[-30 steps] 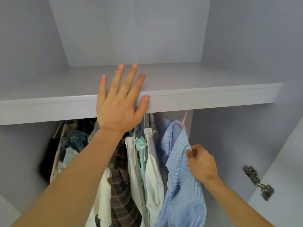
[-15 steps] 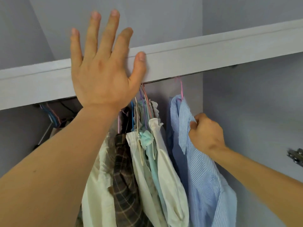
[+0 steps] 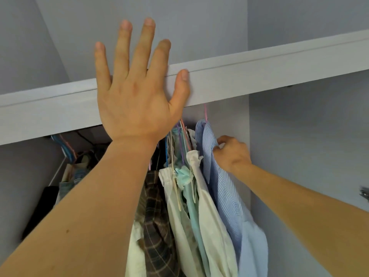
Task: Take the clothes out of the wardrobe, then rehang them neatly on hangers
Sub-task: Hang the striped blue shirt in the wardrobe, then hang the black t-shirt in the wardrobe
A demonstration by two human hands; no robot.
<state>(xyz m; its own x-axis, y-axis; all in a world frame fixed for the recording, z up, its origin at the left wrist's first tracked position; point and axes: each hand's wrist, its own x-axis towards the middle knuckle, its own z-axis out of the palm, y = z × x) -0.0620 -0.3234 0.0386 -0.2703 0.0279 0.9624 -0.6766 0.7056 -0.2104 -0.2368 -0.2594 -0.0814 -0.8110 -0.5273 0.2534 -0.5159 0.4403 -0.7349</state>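
A blue striped shirt [image 3: 225, 192] hangs on a pink hanger [image 3: 205, 113] at the right end of a crowded row in the wardrobe. My right hand [image 3: 231, 152] pinches the shirt's shoulder fabric just below the collar. My left hand [image 3: 135, 86] is spread flat, fingers straight, against the front edge of the shelf [image 3: 259, 76] above the clothes. To the left of the blue shirt hang a cream shirt [image 3: 211, 222], a pale green garment [image 3: 191, 200] and a brown plaid shirt [image 3: 153, 222].
More clothes and coloured hangers [image 3: 65, 148] crowd the left of the rail, partly hidden by my left forearm. The wardrobe's side wall [image 3: 299, 176] stands right of the blue shirt. A metal door hinge [image 3: 364, 193] shows at the right edge.
The view has tilted up and come closer to the shelf. My right hand has risen along the blue shirt toward its collar. My left hand stays flat on the shelf edge.
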